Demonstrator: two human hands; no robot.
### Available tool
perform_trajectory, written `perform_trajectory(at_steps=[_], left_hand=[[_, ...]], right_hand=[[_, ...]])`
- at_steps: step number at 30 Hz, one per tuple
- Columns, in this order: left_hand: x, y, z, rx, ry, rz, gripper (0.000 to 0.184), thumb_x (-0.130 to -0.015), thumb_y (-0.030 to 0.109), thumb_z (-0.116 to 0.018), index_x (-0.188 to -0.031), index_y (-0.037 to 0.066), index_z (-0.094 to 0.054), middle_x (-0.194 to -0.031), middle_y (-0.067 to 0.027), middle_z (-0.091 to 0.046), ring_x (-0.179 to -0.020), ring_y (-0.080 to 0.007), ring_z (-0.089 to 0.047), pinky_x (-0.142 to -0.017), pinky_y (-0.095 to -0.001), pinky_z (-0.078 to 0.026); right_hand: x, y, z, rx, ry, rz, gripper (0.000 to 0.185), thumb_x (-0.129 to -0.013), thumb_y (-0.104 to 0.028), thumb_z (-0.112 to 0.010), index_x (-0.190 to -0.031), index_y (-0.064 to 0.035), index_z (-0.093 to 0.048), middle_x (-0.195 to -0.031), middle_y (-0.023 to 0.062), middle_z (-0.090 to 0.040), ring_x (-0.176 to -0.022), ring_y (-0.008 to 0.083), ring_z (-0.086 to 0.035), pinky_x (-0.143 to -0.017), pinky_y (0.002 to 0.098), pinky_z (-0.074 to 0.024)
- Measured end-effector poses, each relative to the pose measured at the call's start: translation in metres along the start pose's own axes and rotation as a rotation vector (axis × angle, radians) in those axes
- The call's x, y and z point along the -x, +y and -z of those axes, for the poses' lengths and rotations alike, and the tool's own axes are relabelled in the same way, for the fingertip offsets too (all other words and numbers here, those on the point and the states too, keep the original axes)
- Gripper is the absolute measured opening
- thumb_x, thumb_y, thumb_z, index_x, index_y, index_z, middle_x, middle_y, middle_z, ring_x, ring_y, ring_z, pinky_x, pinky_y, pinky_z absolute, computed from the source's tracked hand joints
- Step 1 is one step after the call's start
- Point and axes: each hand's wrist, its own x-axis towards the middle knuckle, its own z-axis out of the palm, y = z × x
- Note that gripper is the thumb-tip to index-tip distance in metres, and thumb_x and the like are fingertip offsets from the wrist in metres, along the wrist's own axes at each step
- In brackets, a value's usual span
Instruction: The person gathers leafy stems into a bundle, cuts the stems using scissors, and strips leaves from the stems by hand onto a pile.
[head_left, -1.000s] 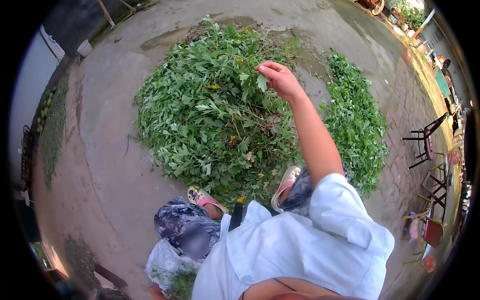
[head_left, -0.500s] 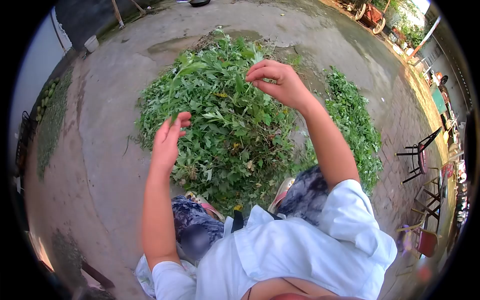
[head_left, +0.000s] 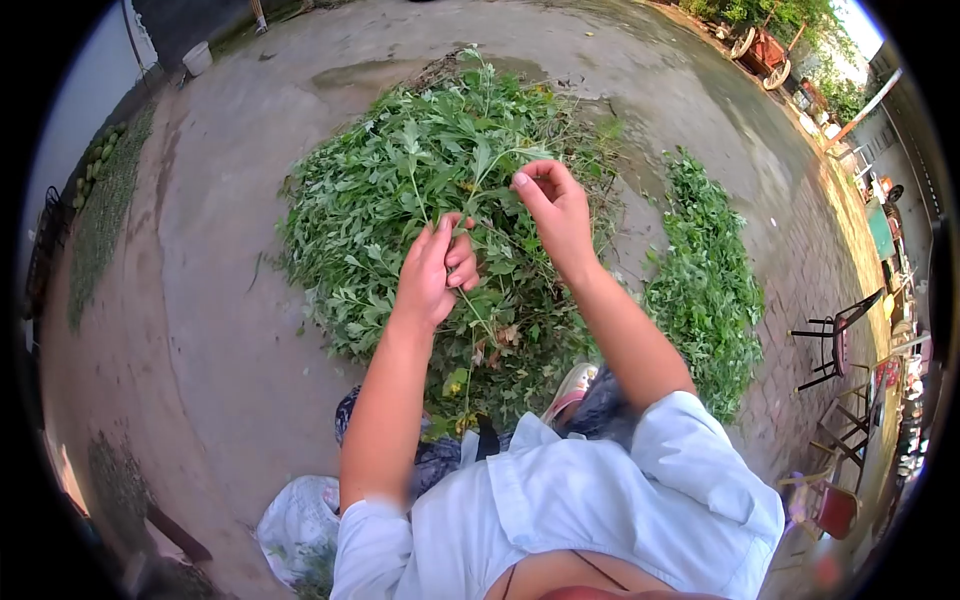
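A large heap of leafy green plants (head_left: 350,200) lies on the ground before me. Over its middle, my left hand (head_left: 437,270) is closed round a leafy stem (head_left: 478,312), whose lower part hangs down toward my lap. Just to the right and a little higher, my right hand (head_left: 556,215) has thumb and forefinger brought together beside the stem's upper leaves. Whether a leaf is pinched between those fingertips is too small to tell.
A smaller pile of greens (head_left: 705,290) is to the right. A white bag (head_left: 300,525) with greens sits at lower left. Chairs (head_left: 838,335) stand at the right, a white bucket (head_left: 197,58) at upper left, and a wooden cart (head_left: 765,55) at upper right.
My left hand, out of sight at first, came up from the left and moved right over the heap with a stem. My right hand moved slightly right and down, closer to it.
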Motion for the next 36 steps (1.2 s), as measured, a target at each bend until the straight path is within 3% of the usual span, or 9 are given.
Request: perform_trajectory(at_steps=[2, 5, 11, 15, 18, 23, 25, 33, 36], left_hand=[[0.0, 0.003, 0.003, -0.051, 0.056, -0.011, 0.026, -0.093, 0.031, -0.036, -0.095, 0.008, -0.048, -0.058, 0.0049, -0.029, -0.045, -0.0058, -0.028, -0.045, -0.0223, -0.028], [0.001, -0.002, 0.007, -0.141, 0.043, 0.073, 0.023, -0.093, 0.029, -0.037, -0.091, 0.009, -0.046, -0.059, 0.0044, -0.031, -0.046, -0.0064, -0.032, -0.047, -0.024, -0.033], [0.006, -0.01, 0.008, -0.652, -0.099, 0.088, 0.025, -0.093, 0.023, -0.032, -0.102, 0.002, -0.044, -0.071, -0.0049, -0.053, -0.062, -0.0163, -0.053, -0.066, -0.0267, -0.043], [0.008, -0.002, 0.024, -0.633, -0.205, 0.239, 0.03, -0.091, 0.021, -0.04, -0.112, 0.001, -0.042, -0.093, -0.0092, -0.056, -0.084, -0.0193, -0.056, -0.08, -0.0305, -0.042], [0.018, 0.02, 0.027, -0.886, -0.164, 0.108, 0.058, -0.081, 0.023, -0.057, -0.129, 0.002, -0.032, -0.128, -0.0103, -0.038, -0.122, -0.0209, -0.032, -0.1, -0.0338, -0.027], [0.012, 0.03, 0.029, -0.527, -0.085, -0.062, 0.046, -0.089, 0.031, -0.045, -0.122, -0.001, -0.043, -0.123, -0.0075, -0.047, -0.112, -0.0177, -0.043, -0.094, -0.0314, -0.034], [0.007, 0.019, 0.025, -0.592, -0.052, 0.003, 0.04, -0.09, 0.032, -0.043, -0.106, -0.003, -0.055, -0.094, -0.0075, -0.059, -0.089, -0.0154, -0.055, -0.082, -0.029, -0.041], [0.004, 0.012, 0.028, -0.412, 0.162, -0.123, 0.042, -0.093, 0.033, -0.033, -0.063, 0.006, -0.044, -0.066, -0.006, -0.054, -0.068, -0.0171, -0.058, -0.072, -0.0319, -0.047], [0.005, 0.017, 0.035, 0.076, 0.117, 0.042, 0.041, -0.093, 0.037, -0.032, -0.058, 0.015, -0.03, -0.05, 0.0049, -0.026, -0.04, -0.0069, -0.024, -0.037, -0.0225, -0.027]], right_hand=[[0.019, 0.011, 0.002, 0.191, -0.131, -0.542, 0.03, -0.089, -0.024, -0.046, -0.093, 0.0034, -0.058, -0.089, 0.0081, -0.059, -0.086, 0.0122, -0.053, -0.074, 0.0257, -0.0426], [0.039, 0.035, -0.021, -0.067, -0.348, -0.47, 0.05, -0.093, -0.041, -0.03, -0.103, 0.0011, -0.054, -0.08, 0.0079, -0.06, -0.067, 0.0133, -0.056, -0.064, 0.028, -0.047], [0.027, -0.013, -0.042, -0.018, -0.343, -0.54, 0.039, -0.094, -0.029, -0.027, -0.107, -0.0003, -0.05, -0.085, 0.009, -0.059, -0.043, 0.0082, -0.05, -0.034, 0.0188, -0.0399], [0.035, 0.025, -0.043, -0.108, -0.393, -0.328, 0.032, -0.094, -0.027, -0.031, -0.083, -0.0021, -0.048, -0.082, 0.0066, -0.058, -0.061, 0.0107, -0.052, -0.054, 0.0226, -0.0447], [0.033, 0.008, -0.039, -0.075, -0.263, -0.26, 0.037, -0.093, -0.028, -0.033, -0.074, -0.0005, -0.049, -0.066, 0.0042, -0.054, -0.063, 0.0133, -0.049, -0.065, 0.0272, -0.0409], [0.042, 0.008, -0.046, 0.067, -0.588, -0.496, 0.03, -0.093, -0.023, -0.035, -0.1, 0.0016, -0.05, -0.068, 0.0038, -0.048, -0.054, 0.0106, -0.046, -0.049, 0.0249, -0.0413], [0.05, 0.018, -0.055, 0.167, -0.676, -0.45, 0.03, -0.092, -0.022, -0.037, -0.108, 0.0, -0.05, -0.071, 0.0041, -0.05, -0.055, 0.0113, -0.046, -0.05, 0.0244, -0.0415], [0.073, 0.034, -0.053, 0.115, -0.801, -0.348, 0.035, -0.092, -0.024, -0.034, -0.081, -0.0013, -0.058, -0.084, 0.0074, -0.059, -0.081, 0.0164, -0.052, -0.081, 0.0297, -0.039], [0.09, 0.03, -0.051, 0.026, -0.819, -0.47, 0.035, -0.092, -0.024, -0.034, -0.077, -0.0018, -0.057, -0.085, 0.0076, -0.061, -0.083, 0.0162, -0.053, -0.084, 0.0294, -0.038]])
